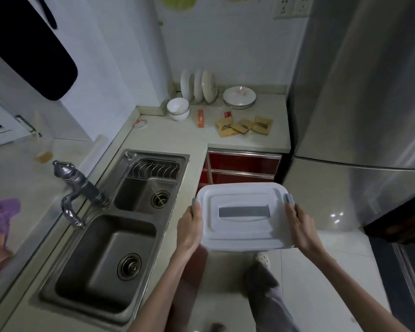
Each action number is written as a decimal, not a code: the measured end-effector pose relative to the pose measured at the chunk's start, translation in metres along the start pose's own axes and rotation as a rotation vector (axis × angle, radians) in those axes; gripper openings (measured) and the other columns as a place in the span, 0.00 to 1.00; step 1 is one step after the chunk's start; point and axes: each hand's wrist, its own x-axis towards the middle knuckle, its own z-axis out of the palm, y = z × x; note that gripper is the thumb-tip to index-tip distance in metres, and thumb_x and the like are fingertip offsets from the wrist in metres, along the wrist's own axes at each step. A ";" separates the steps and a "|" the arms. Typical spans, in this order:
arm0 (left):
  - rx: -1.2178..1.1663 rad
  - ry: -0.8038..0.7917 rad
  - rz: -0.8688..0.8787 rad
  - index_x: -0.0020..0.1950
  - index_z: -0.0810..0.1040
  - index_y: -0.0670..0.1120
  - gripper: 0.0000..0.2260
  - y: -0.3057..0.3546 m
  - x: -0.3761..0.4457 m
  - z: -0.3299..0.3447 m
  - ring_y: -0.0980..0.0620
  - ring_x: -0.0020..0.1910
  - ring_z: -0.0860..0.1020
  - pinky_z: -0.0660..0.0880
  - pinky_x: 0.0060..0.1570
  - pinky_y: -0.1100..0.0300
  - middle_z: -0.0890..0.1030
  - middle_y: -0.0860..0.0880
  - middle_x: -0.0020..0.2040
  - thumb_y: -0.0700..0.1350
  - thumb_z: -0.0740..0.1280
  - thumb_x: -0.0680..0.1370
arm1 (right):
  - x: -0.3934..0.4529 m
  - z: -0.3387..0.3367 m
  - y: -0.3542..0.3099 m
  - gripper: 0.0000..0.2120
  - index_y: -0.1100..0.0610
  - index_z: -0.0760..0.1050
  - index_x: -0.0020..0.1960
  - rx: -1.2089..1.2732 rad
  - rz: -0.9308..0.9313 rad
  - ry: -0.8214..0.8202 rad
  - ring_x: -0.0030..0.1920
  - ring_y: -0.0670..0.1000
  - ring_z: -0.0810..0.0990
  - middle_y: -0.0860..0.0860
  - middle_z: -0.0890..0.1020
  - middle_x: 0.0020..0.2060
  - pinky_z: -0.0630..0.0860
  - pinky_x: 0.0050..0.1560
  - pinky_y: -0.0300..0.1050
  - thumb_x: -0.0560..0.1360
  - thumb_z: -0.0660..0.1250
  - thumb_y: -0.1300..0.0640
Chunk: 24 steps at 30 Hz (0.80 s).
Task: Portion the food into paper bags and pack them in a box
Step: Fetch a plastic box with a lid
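Fingers of the left hand and right hand clamp opposite sides of the white box, level over the floor, likely for carrying to the bench. Lid shut, so contents unseen. Brown paper bags lie there, well apart; food barely discernible.

Dim, bluish indoor light, soft blur (wide-angle bending at edges), floor glare.

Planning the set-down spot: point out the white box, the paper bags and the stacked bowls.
white box [243, 213], head view, grey handle recess on its lid.
paper bags [244, 127], head view, middle of the brown pile.
stacked bowls [177, 108], head view, top bowl's rim.
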 end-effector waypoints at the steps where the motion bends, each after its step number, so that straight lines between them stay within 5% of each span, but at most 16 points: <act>1: 0.002 0.009 -0.013 0.53 0.78 0.42 0.29 0.003 0.014 0.002 0.43 0.47 0.81 0.78 0.51 0.44 0.82 0.42 0.47 0.63 0.48 0.81 | 0.017 0.004 -0.004 0.25 0.59 0.71 0.41 0.052 0.028 -0.006 0.32 0.54 0.71 0.52 0.73 0.31 0.71 0.30 0.48 0.78 0.53 0.38; 8: -0.085 0.071 -0.077 0.49 0.78 0.47 0.24 0.038 0.117 0.008 0.53 0.40 0.80 0.74 0.37 0.61 0.81 0.51 0.41 0.62 0.51 0.81 | 0.158 0.036 -0.045 0.29 0.58 0.78 0.55 0.212 0.127 -0.135 0.32 0.50 0.76 0.59 0.80 0.38 0.74 0.25 0.42 0.76 0.55 0.34; 10: -0.096 0.089 -0.123 0.50 0.79 0.51 0.24 0.050 0.146 0.007 0.57 0.40 0.81 0.73 0.35 0.65 0.82 0.54 0.42 0.64 0.50 0.81 | 0.194 0.043 -0.054 0.23 0.48 0.80 0.49 0.236 0.165 -0.229 0.33 0.46 0.80 0.51 0.82 0.41 0.78 0.27 0.40 0.73 0.56 0.32; 13: -0.072 0.102 -0.169 0.53 0.79 0.53 0.26 0.055 0.190 0.012 0.54 0.46 0.81 0.75 0.45 0.58 0.82 0.52 0.47 0.66 0.48 0.80 | 0.250 0.055 -0.064 0.18 0.41 0.76 0.51 0.224 0.174 -0.356 0.32 0.43 0.83 0.44 0.83 0.42 0.80 0.27 0.44 0.72 0.55 0.33; 16: -0.108 0.124 -0.248 0.49 0.78 0.54 0.23 0.046 0.218 0.018 0.52 0.47 0.80 0.77 0.49 0.53 0.81 0.51 0.46 0.65 0.49 0.80 | 0.298 0.075 -0.070 0.23 0.55 0.76 0.57 0.160 0.269 -0.418 0.32 0.57 0.82 0.56 0.82 0.38 0.80 0.29 0.53 0.78 0.55 0.38; 18: -0.162 0.123 -0.315 0.51 0.77 0.53 0.20 0.040 0.233 0.017 0.50 0.48 0.81 0.79 0.49 0.48 0.82 0.49 0.48 0.63 0.51 0.81 | 0.325 0.094 -0.079 0.23 0.60 0.75 0.59 0.151 0.295 -0.437 0.40 0.64 0.82 0.64 0.81 0.47 0.80 0.39 0.61 0.79 0.56 0.43; 20: -0.238 0.135 -0.398 0.54 0.76 0.49 0.15 0.033 0.253 0.013 0.46 0.50 0.80 0.80 0.51 0.43 0.81 0.42 0.52 0.56 0.53 0.83 | 0.350 0.113 -0.089 0.24 0.62 0.74 0.63 0.093 0.288 -0.446 0.47 0.62 0.81 0.64 0.79 0.56 0.78 0.42 0.52 0.80 0.56 0.45; 22: -0.284 0.146 -0.438 0.62 0.73 0.46 0.13 0.031 0.276 0.009 0.42 0.54 0.78 0.78 0.55 0.42 0.78 0.38 0.58 0.48 0.53 0.84 | 0.371 0.132 -0.102 0.24 0.63 0.74 0.63 -0.022 0.275 -0.469 0.49 0.60 0.81 0.63 0.79 0.57 0.75 0.32 0.43 0.81 0.54 0.46; 24: -0.316 0.161 -0.427 0.70 0.68 0.48 0.15 0.035 0.301 0.003 0.40 0.59 0.77 0.76 0.59 0.41 0.77 0.40 0.62 0.44 0.53 0.84 | 0.392 0.152 -0.109 0.18 0.63 0.73 0.62 -0.038 0.302 -0.553 0.47 0.60 0.81 0.63 0.79 0.57 0.77 0.33 0.46 0.81 0.55 0.53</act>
